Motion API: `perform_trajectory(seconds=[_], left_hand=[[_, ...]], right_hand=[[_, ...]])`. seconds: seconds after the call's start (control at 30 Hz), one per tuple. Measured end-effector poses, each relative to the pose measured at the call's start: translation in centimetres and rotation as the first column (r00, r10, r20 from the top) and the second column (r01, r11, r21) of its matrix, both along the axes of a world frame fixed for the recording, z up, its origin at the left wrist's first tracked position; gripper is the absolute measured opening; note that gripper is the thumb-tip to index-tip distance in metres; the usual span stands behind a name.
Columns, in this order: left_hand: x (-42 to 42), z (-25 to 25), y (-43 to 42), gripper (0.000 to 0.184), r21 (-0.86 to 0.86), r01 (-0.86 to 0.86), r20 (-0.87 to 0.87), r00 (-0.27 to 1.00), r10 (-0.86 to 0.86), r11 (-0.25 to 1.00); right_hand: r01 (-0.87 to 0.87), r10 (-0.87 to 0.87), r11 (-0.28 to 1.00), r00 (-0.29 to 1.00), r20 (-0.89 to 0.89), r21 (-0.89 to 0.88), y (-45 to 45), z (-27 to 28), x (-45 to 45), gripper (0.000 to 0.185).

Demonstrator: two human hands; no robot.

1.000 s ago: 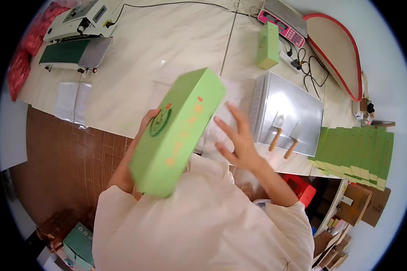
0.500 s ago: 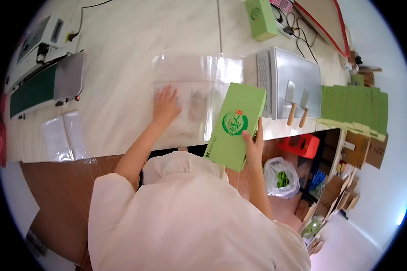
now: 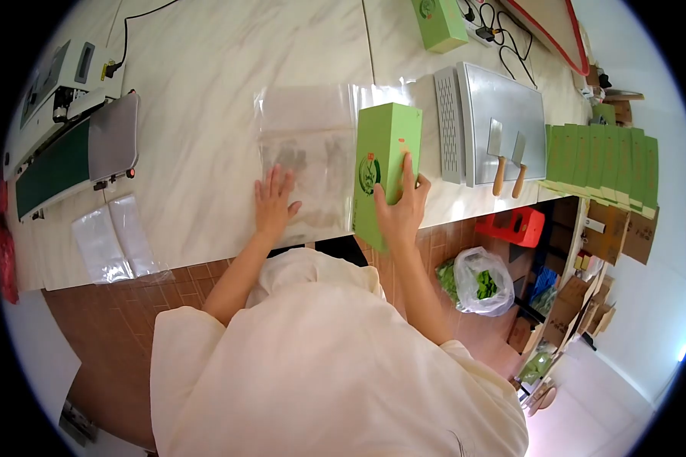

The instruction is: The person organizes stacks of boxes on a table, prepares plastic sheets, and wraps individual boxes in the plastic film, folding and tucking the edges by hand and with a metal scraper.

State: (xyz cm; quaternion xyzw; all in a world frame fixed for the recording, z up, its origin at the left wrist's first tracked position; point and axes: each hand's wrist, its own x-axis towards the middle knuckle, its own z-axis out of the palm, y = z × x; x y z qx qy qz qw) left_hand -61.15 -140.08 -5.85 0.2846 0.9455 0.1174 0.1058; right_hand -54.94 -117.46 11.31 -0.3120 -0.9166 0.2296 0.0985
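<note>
My left hand (image 3: 273,204) lies with spread fingers on the lower left part of a clear plastic bag (image 3: 306,113), which is flat on the table. A long green box (image 3: 375,137) with a round dark-green logo stands along the bag's right side, turned so that two of its long faces show. My right hand (image 3: 401,215) grips the box near its lower half, the thumb on the logo face and the fingers on the right face. The box's near end reaches past the table edge.
To the right is a metal-topped unit (image 3: 503,87) bearing two wooden-handled scraper-like blades (image 3: 495,141). Green boxes (image 3: 606,164) stand in a row beyond it. More plastic bags (image 3: 103,244) and a belted machine (image 3: 61,164) are at left. Another green box (image 3: 440,27) stands at the back.
My right hand has brought the green box down beside the bag and turned it more upright, straight away from me. My left hand has slid slightly toward me on the bag.
</note>
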Motion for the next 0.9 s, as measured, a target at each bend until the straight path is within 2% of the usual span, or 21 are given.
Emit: perform_trajectory(seconds=[0.13,0.23,0.3,0.33,0.43,0.47,0.5,0.53,0.67,0.73,0.83,0.9], left_hand=[[-1.2,-0.5,-1.1,0.085,0.034,0.006,0.030,1.000,-0.007,0.999],[-2.1,-1.0,-1.4,0.085,0.069,-0.002,-0.032,0.999,0.004,0.998],[-2.4,-1.2,-1.1,0.087,0.246,-0.125,-0.003,0.992,0.129,0.961],[-2.3,-1.5,-0.5,0.087,0.247,-0.123,-0.001,0.992,0.127,0.961],[-1.8,-2.2,1.6,0.092,0.228,-0.126,-0.071,0.987,0.145,0.966],[-1.7,-2.3,2.0,0.094,0.157,-0.119,-0.091,0.987,0.134,0.980],[-1.7,-2.4,2.3,0.095,0.087,-0.113,-0.113,0.986,0.122,0.990],[-1.8,-2.5,2.5,0.095,0.088,-0.109,-0.115,0.986,0.119,0.990],[-1.8,-2.5,1.7,0.098,0.011,-0.051,-0.177,0.983,0.052,0.999],[-2.2,-2.4,1.4,0.097,0.003,-0.052,-0.182,0.982,0.051,0.999],[-2.0,-2.5,0.9,0.098,0.087,-0.065,-0.101,0.992,0.074,0.994],[-2.2,-2.8,0.9,0.099,0.206,-0.203,0.012,0.979,0.205,0.957]], right_hand=[[0.044,-0.043,0.999,0.998,-0.045,0.030,1.0,0.3,-0.8,0.082],[0.093,-0.092,0.996,0.995,-0.039,0.012,2.1,0.2,-0.2,0.081],[0.085,-0.084,0.996,0.996,-0.028,0.023,2.3,0.0,0.0,0.081],[0.078,-0.077,0.997,0.997,-0.018,0.031,2.3,0.1,0.1,0.081],[0.033,-0.031,0.999,0.999,-0.039,0.031,1.4,-0.1,-0.6,0.082],[0.038,-0.037,0.999,0.999,-0.037,0.034,0.8,0.0,-1.1,0.082],[-0.019,0.022,0.998,0.997,-0.074,0.052,0.1,0.1,-1.8,0.082],[-0.075,0.082,0.995,0.991,-0.110,0.072,-0.6,0.0,-2.6,0.082],[-0.140,0.157,0.980,0.980,-0.125,0.140,-2.8,-1.7,-5.6,0.080],[-0.107,0.116,0.977,0.992,-0.039,0.183,-3.3,-3.4,-6.4,0.079],[-0.105,0.098,0.977,0.994,0.046,0.186,-3.5,-5.6,-5.9,0.083],[-0.103,0.085,0.975,0.991,0.100,0.196,-3.3,-6.4,-5.6,0.084]])
